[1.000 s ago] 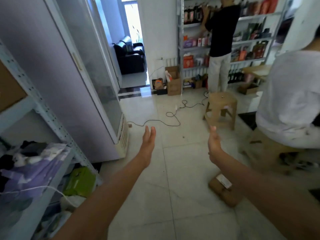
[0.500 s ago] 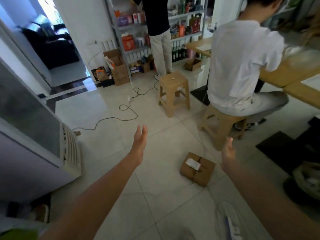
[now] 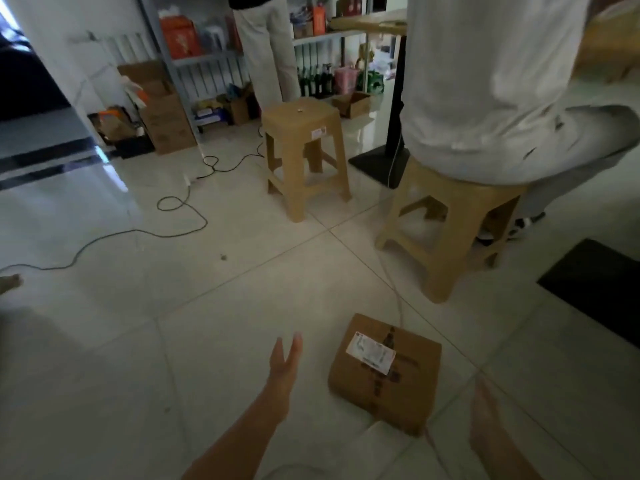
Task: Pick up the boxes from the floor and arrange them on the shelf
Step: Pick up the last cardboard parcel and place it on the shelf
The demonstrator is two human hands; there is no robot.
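Both hands have come down closer to the box since a moment ago, and the box now lies between them, much nearer in the head view.

The pale tiled floor point(image 3: 207, 306) fills most of the view. A person in a white shirt point(image 3: 485, 81) sits on a tan stool point(image 3: 450, 230) at the right, beside a wooden desk point(image 3: 374, 20). Another tan stool point(image 3: 304, 150) stands free farther back. Behind it is a shelf point(image 3: 207, 58) with goods on it, and a second person stands there.

The brown box point(image 3: 388, 375) lies flat on the floor, near the bottom of the view. A white label point(image 3: 371, 353) is stuck on its top. A thin pale wire point(image 3: 398, 299) runs across it.

The left hand point(image 3: 285, 362) is just left of the box, with straight fingers. It holds nothing and does not touch the box. The right hand point(image 3: 485, 420) is just right of the box. It is blurry, but its fingers look straight and it holds nothing.

A black cord point(image 3: 173, 216) loops on the floor at the left.
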